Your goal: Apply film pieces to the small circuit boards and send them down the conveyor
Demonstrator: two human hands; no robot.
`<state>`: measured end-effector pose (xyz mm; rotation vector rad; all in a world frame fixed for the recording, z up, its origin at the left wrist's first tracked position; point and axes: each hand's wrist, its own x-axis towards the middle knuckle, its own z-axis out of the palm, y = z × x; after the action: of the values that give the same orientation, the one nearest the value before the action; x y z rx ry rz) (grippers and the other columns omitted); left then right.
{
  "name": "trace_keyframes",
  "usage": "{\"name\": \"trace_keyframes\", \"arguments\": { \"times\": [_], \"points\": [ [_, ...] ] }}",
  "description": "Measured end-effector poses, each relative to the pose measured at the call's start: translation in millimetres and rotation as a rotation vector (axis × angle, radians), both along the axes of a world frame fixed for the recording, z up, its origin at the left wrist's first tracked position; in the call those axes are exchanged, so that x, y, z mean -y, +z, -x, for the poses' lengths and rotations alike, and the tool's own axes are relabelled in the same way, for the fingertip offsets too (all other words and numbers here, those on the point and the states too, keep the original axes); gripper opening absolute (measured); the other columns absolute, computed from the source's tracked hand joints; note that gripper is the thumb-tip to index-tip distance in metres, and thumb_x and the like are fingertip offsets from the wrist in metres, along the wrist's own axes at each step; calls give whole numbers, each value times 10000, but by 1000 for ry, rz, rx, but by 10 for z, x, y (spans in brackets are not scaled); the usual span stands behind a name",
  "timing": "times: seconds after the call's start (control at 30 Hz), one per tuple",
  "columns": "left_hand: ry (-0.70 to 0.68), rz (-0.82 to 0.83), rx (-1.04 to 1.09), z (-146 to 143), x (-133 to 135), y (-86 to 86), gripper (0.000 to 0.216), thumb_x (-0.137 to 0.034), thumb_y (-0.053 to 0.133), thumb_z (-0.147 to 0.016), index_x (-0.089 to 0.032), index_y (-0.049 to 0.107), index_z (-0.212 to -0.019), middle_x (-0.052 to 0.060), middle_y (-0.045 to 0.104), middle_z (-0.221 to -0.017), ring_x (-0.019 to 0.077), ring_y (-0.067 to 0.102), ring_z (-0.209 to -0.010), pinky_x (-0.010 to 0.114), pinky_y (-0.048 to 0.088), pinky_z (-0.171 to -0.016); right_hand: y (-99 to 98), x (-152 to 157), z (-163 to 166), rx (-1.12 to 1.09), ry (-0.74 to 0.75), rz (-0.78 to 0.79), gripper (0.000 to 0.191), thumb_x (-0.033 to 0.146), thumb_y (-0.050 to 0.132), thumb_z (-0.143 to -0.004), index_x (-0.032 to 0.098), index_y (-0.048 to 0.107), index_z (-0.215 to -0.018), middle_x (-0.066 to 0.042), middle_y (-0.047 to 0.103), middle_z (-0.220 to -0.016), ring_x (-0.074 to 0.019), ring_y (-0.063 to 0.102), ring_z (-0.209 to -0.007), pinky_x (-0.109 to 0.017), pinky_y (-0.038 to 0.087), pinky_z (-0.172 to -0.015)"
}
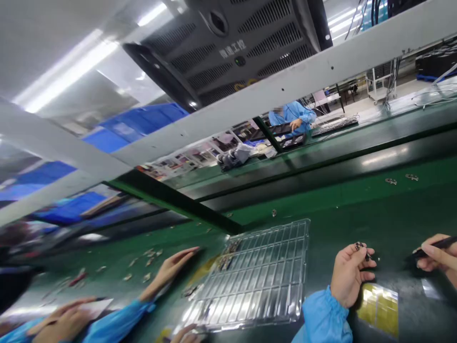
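Observation:
My left hand (349,276) is closed, pinching a small metal part (363,251) between thumb and fingers above the green table (332,238). At the right edge, my right hand (441,259) grips a black pen-like tool (442,244), partly out of view, its tip pointing left toward the other hand. Just below my left hand lies a sheet of yellow film (378,309). Left of that hand rests a clear plastic tray (264,276) with narrow slots; several small metal parts (228,252) sit in its far left slots.
Co-workers' hands (171,269) in blue sleeves reach in at left, and another hand (187,335) touches the tray's near edge. Loose metal parts (391,181) are scattered about. A green post (178,205) rises behind the tray; a grey beam (250,100) crosses above.

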<state>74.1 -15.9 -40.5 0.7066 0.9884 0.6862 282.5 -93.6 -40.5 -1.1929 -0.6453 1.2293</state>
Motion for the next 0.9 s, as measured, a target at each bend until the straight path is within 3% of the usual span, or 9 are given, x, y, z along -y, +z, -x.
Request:
{"name": "trace_keyframes", "arguments": {
  "times": [0.13, 0.3, 0.9],
  "points": [
    [-32, -13, -44, -126, 132, -52, 318, -257, 738, -609, -106, 576, -837, 93, 651, -859, 123, 614, -603, 192, 503, -456, 40, -31, 209, 9, -158, -37, 284, 391, 747, -633, 142, 630, -701, -56, 652, -569, -191, 622, -514, -268, 507, -482],
    [-53, -36, -65, -161, 138, -73, 392, -245, 760, -582, -119, 566, -899, 93, 668, -872, 166, 646, -665, 231, 533, -520, -53, -137, 442, -10, -289, -41, 305, 398, 733, -651, 138, 591, -723, -35, 651, -560, -188, 639, -511, -255, 520, -459],
    [-130, -29, -49, -149, 122, -57, 417, -269, 740, -607, -112, 591, -963, 112, 688, -847, 211, 654, -757, 249, 536, -566, -115, -215, 646, 117, -187, -18, 298, 411, 668, -722, 123, 596, -747, -55, 674, -588, -196, 655, -534, -272, 556, -480]
  ]
}}
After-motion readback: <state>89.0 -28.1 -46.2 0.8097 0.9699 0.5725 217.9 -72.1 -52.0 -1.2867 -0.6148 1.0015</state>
